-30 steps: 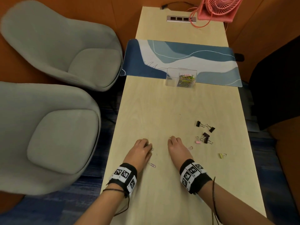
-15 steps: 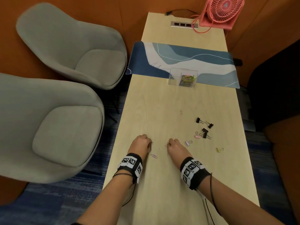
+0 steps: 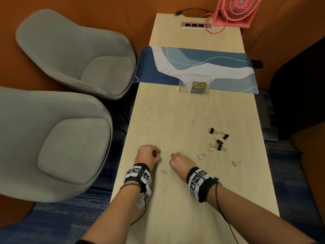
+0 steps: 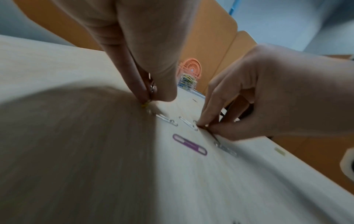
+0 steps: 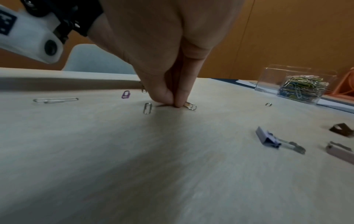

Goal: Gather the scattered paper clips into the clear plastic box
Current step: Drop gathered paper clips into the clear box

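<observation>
The clear plastic box (image 3: 184, 85) (image 5: 272, 80) stands at the far mat edge with a heap of coloured paper clips inside. My left hand (image 3: 157, 155) (image 4: 148, 99) pinches silver paper clips (image 4: 152, 88) and its fingertips touch the table on a yellow clip (image 4: 144, 104). Close to its right, my right hand (image 3: 171, 158) (image 5: 175, 104) pinches a pale clip (image 5: 191, 105) that lies on the wood. Between the hands lie a purple clip (image 3: 163, 171) (image 4: 189, 144) and loose silver clips (image 4: 166, 119) (image 5: 147, 108). One more clip (image 3: 193, 122) lies farther off.
Black, pink, purple and yellow binder clips (image 3: 219, 144) lie scattered right of my hands. A blue desk mat (image 3: 193, 64) crosses the table (image 3: 175, 217), with a pink fan (image 3: 235, 11) behind it. Two grey chairs (image 3: 52, 138) stand to the left.
My right hand has shifted left, away from the binder clips and nearer the left hand, and now pinches a clip. The left hand stays low with its clips.
</observation>
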The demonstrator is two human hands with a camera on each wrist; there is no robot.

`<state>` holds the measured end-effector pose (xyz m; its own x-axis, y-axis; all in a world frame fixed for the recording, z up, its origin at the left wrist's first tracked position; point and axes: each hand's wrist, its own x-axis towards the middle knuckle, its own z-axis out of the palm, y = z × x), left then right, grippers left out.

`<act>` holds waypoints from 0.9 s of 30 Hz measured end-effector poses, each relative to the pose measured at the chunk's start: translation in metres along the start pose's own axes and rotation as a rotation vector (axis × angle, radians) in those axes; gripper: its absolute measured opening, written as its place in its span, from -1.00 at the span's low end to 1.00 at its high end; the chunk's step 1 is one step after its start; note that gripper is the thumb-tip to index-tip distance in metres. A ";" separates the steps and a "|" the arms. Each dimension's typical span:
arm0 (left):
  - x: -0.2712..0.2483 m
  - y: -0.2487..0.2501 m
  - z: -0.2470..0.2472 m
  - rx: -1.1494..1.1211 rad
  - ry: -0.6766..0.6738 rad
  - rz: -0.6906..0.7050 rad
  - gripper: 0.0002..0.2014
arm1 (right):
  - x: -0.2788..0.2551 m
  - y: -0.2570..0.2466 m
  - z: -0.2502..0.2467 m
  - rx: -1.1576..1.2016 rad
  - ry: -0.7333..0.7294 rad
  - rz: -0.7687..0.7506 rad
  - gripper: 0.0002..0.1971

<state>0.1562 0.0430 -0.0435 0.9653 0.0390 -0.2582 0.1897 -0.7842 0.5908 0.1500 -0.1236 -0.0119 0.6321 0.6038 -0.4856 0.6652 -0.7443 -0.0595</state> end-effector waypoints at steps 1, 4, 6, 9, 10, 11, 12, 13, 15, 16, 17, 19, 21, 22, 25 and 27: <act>0.002 0.001 0.000 -0.029 0.005 -0.016 -0.85 | 0.002 0.002 -0.003 -0.012 -0.006 0.002 -0.68; 0.009 0.002 0.001 -0.094 0.018 -0.058 -0.86 | 0.012 0.012 -0.012 -0.029 -0.018 -0.003 -0.71; 0.015 0.003 0.003 -0.152 0.037 -0.092 -0.87 | 0.017 0.025 -0.018 -0.028 -0.028 0.010 -0.74; 0.025 0.009 0.005 -0.222 0.056 -0.119 -0.85 | 0.024 0.053 -0.020 0.098 0.019 0.106 -0.77; 0.029 0.013 0.005 -0.237 0.059 -0.118 -0.84 | 0.026 0.065 -0.019 0.180 0.050 0.166 -0.78; 0.033 0.018 0.004 -0.252 0.066 -0.117 -0.84 | 0.027 0.079 -0.018 0.285 0.090 0.234 -0.81; 0.040 0.023 0.004 -0.270 0.077 -0.119 -0.86 | 0.027 0.094 -0.017 0.402 0.149 0.308 -0.85; 0.047 0.028 0.003 -0.294 0.090 -0.117 -0.87 | 0.026 0.110 -0.016 0.527 0.215 0.386 -0.91; 0.066 0.043 0.001 -0.353 0.119 -0.100 -0.87 | 0.020 0.140 -0.016 0.803 0.362 0.529 -0.95; 0.078 0.052 -0.001 -0.382 0.141 -0.090 -0.87 | 0.017 0.155 -0.017 0.958 0.429 0.593 -0.94; 0.089 0.063 -0.003 -0.416 0.161 -0.086 -0.86 | 0.013 0.168 -0.019 1.129 0.493 0.649 -0.93; 0.115 0.089 -0.007 -0.482 0.184 -0.066 -0.83 | 0.009 0.194 -0.029 1.473 0.602 0.724 -0.93; 0.143 0.120 -0.014 -0.519 0.188 0.007 -0.81 | 0.008 0.219 -0.045 1.770 0.719 0.714 -0.93; 0.157 0.135 -0.017 -0.530 0.184 0.058 -0.81 | 0.008 0.231 -0.054 1.872 0.784 0.690 -0.91; 0.201 0.174 -0.022 -0.559 0.199 0.190 -0.78 | 0.007 0.267 -0.080 2.052 0.950 0.598 -0.82; 0.227 0.195 -0.021 -0.566 0.236 0.255 -0.76 | 0.010 0.288 -0.090 2.104 0.999 0.534 -0.81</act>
<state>0.4160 -0.0876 0.0292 0.9936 0.0804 0.0798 -0.0476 -0.3431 0.9381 0.3842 -0.3064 0.0446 0.8896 -0.2346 -0.3919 -0.2819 0.3931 -0.8752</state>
